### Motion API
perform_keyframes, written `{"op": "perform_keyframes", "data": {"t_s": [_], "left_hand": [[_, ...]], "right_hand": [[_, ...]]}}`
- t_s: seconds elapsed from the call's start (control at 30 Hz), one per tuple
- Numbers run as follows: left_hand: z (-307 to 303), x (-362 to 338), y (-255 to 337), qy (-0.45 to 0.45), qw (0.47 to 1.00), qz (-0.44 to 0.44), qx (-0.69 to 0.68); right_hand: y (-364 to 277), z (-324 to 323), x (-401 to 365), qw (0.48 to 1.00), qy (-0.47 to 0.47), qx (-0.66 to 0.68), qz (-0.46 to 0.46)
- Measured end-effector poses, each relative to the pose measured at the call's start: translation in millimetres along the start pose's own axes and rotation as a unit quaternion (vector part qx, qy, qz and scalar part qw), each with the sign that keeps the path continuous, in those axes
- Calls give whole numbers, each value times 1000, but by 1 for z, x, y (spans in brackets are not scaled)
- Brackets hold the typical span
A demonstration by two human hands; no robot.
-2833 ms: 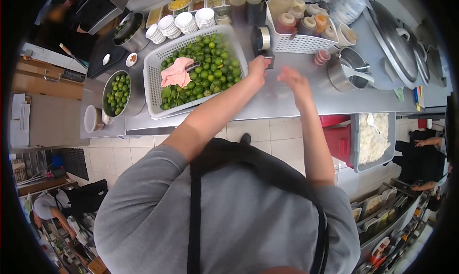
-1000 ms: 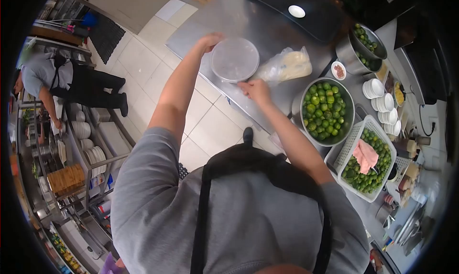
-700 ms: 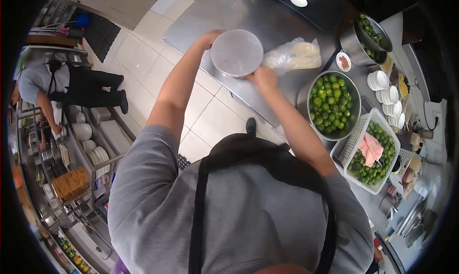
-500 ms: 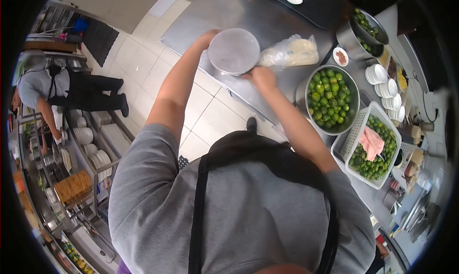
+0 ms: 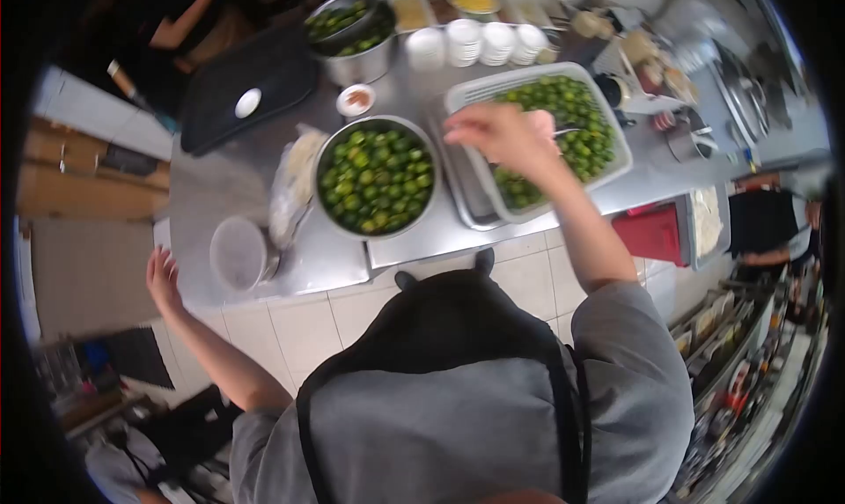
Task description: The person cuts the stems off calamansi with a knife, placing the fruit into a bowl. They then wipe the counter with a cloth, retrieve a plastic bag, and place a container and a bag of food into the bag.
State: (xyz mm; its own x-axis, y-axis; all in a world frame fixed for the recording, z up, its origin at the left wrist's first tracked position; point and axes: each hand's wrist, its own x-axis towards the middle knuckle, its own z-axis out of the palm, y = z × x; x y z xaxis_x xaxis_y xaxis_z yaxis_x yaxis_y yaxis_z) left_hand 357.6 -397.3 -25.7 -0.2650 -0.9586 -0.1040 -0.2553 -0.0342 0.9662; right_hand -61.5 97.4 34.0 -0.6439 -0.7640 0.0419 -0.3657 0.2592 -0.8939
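My left hand (image 5: pixel 163 279) is off the table's left edge, fingers apart and holding nothing, a little left of a round lidded container (image 5: pixel 239 252). Over the left side of a white basket (image 5: pixel 616 143) of small green fruits hangs my right hand (image 5: pixel 502 134), blurred, its fingers partly bent; whether it holds anything is unclear. A pink cloth (image 5: pixel 540 125) lies on the fruits, partly behind that hand. A steel bowl of green fruits (image 5: pixel 377 180) stands between the container and the basket. A plastic bag with pale contents (image 5: pixel 295 183) lies beside the bowl.
Behind the bowl are a small dish (image 5: pixel 356 101), a steel pot (image 5: pixel 356 64) and stacked white cups (image 5: pixel 464 42). A black tray (image 5: pixel 207 112) holds a white dish (image 5: pixel 248 103). Co-workers are at the upper left, lower left (image 5: pixel 132 456) and right (image 5: pixel 766 227).
The view has turned towards the bowl and basket. Both hands have let go of the round container, which now stands on the table. My right hand has moved over the basket.
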Motion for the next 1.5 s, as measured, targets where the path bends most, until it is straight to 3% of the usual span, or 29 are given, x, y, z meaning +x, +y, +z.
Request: {"op": "perform_keyframes", "data": {"t_s": [0.03, 0.07, 0.23, 0.33, 0.4, 0.47, 0.5, 0.57, 0.63, 0.7, 0.83, 0.97, 1.03, 1.1, 1.17, 1.2, 1.23, 1.3, 1.37, 1.43, 1.47, 1.5], "left_hand": [[6, -11, 9, 18, 1000, 10, -3], [12, -21, 16, 20, 999, 29, -16], [99, -75, 70, 25, 995, 91, -28], [184, -143, 102, 20, 989, 143, -19], [256, -195, 120, -52, 978, 199, 31], [327, -240, 126, -120, 973, 184, 75], [361, -256, 128, -169, 965, 176, 98], [418, -286, 135, -222, 955, 173, 91], [456, -300, 139, -231, 953, 178, 80], [485, -321, 150, -253, 947, 163, 108], [510, -353, 173, -250, 941, 177, 143], [503, -371, 186, -219, 950, 165, 152], [492, -373, 185, -204, 950, 167, 166], [487, -378, 182, -183, 959, 154, 152], [486, -386, 185, -168, 962, 145, 157], [486, -389, 187, -161, 963, 139, 166], [486, -389, 188, -154, 964, 138, 166], [488, -389, 190, -146, 967, 133, 163], [494, -393, 198, -137, 967, 136, 165], [505, -393, 203, -129, 968, 139, 167], [512, -392, 203, -134, 967, 141, 162], [518, -392, 202, -140, 967, 143, 157]], "right_hand": [[21, -42, -11, 985, 34, 121, 122], [40, -86, -15, 979, 141, -129, -66], [141, -259, -81, 920, 350, -158, 77], [198, -314, -115, 911, 362, -150, 126], [244, -339, -128, 889, 366, -206, 181], [294, -366, -138, 878, 333, -324, 117], [303, -381, -138, 887, 335, -291, 128], [296, -417, -128, 892, 341, -266, 128], [262, -457, -116, 922, 321, -114, 183], [235, -504, -99, 916, 343, -203, 42], [227, -612, -29, 874, 362, -323, -6], [216, -727, 20, 757, 516, -400, 19], [238, -798, 40, 727, 540, -425, 21], [240, -825, 45, 654, 579, -480, 80], [276, -867, 60, 669, 540, -502, 94], [266, -875, 63, 712, 421, -532, 182], [258, -875, 65, 715, 420, -530, 176], [244, -873, 64, 673, 447, -578, 113], [231, -882, 69, 688, 487, -533, 78], [229, -881, 76, 643, 614, -454, -53], [236, -888, 81, 645, 612, -455, -52], [243, -897, 88, 631, 513, -581, -22]]}}
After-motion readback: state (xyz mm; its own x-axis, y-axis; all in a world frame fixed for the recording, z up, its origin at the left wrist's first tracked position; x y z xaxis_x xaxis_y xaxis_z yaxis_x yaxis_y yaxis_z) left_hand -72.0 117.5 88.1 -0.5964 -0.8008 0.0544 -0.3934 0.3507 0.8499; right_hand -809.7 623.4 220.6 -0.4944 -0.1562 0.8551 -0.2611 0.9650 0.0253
